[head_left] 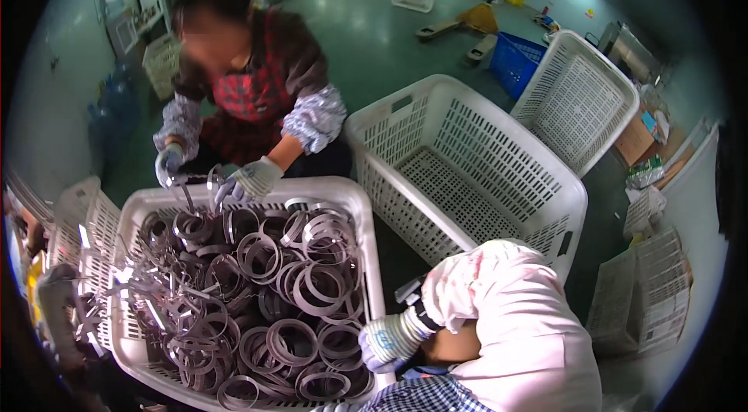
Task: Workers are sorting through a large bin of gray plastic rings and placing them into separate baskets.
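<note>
My right hand (392, 342), in a white knitted glove with a dark band at the wrist, lies curled over the right rim of a white plastic crate (368, 217). Thin metal rings (292, 342) in a loose heap fill this crate, with thin bent strips (156, 295) on its left side. At the lower edge of the view shows only a sliver of what looks like my left glove (335, 407); its fingers are hidden. Across the crate, a co-worker's gloved left hand (249, 180) and right hand (170, 166) handle metal pieces over the far rim.
Right of the rings stands a large white slotted crate (467, 112). Another white crate (580, 92) leans behind it, near a blue basket (516, 61). A pallet jack (475, 20) is farther back. More crates (643, 291) stand along the right wall. The co-worker (249, 84) crouches opposite.
</note>
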Demonstrator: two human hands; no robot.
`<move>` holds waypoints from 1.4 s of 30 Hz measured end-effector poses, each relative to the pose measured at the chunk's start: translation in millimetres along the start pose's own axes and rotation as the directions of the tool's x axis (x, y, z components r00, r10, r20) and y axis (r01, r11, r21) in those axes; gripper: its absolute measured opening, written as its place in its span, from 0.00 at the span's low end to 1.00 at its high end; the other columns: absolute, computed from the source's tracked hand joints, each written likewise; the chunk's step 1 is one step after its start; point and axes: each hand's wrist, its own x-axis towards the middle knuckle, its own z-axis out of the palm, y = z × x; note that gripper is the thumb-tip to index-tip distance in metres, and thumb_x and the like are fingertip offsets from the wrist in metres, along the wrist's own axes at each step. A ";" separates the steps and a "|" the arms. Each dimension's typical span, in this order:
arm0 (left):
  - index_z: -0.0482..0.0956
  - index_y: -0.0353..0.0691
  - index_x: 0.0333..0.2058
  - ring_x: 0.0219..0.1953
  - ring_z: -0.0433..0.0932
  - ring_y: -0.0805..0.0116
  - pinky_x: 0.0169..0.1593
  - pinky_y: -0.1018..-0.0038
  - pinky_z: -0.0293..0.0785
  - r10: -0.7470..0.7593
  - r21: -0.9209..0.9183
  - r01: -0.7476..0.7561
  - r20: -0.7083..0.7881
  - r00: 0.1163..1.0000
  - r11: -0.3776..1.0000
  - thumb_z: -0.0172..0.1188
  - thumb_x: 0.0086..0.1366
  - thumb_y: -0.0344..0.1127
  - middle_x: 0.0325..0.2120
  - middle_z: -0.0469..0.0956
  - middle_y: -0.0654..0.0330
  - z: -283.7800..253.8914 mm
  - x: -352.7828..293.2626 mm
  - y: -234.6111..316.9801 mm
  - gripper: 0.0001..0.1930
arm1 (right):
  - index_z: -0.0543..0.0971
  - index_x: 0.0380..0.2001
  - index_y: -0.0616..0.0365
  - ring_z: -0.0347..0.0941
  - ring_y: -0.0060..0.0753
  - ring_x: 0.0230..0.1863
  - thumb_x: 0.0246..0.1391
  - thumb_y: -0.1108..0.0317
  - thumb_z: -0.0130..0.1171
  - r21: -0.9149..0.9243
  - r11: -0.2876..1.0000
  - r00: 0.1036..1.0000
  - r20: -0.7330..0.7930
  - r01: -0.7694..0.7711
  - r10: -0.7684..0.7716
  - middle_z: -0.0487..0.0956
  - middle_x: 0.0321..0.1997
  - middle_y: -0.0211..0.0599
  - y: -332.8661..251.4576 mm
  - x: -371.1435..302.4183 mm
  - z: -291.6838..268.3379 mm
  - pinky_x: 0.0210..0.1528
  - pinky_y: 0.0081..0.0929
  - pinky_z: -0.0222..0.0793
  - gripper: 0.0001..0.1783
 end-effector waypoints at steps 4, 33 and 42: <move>0.82 0.50 0.41 0.40 0.77 0.59 0.45 0.58 0.72 0.041 0.140 -0.010 -0.218 0.975 0.990 0.58 0.57 0.43 0.36 0.79 0.64 -24.7 -0.2 9.5 0.14 | 0.77 0.20 0.49 0.75 0.43 0.25 0.53 0.58 0.56 -0.180 0.982 0.997 0.040 -0.061 0.070 0.76 0.21 0.32 -14.0 -2.4 -3.4 0.30 0.41 0.70 0.12; 0.69 0.40 0.60 0.52 0.75 0.44 0.56 0.60 0.72 -0.434 -0.464 0.143 -0.616 0.657 0.874 0.67 0.57 0.35 0.50 0.76 0.45 -110.5 55.2 57.5 0.32 | 0.80 0.50 0.54 0.77 0.52 0.54 0.61 0.48 0.54 0.331 0.684 0.699 -0.090 -0.650 0.709 0.81 0.53 0.50 -18.0 11.7 291.0 0.56 0.43 0.70 0.24; 0.60 0.35 0.66 0.49 0.77 0.61 0.52 0.67 0.74 -0.768 -0.904 0.189 -0.198 0.609 0.383 0.64 0.65 0.33 0.50 0.76 0.47 -108.8 67.8 18.2 0.34 | 0.80 0.50 0.53 0.77 0.52 0.54 0.61 0.49 0.53 0.429 0.588 0.716 0.255 -0.686 0.650 0.81 0.53 0.50 30.8 42.3 336.2 0.56 0.43 0.70 0.23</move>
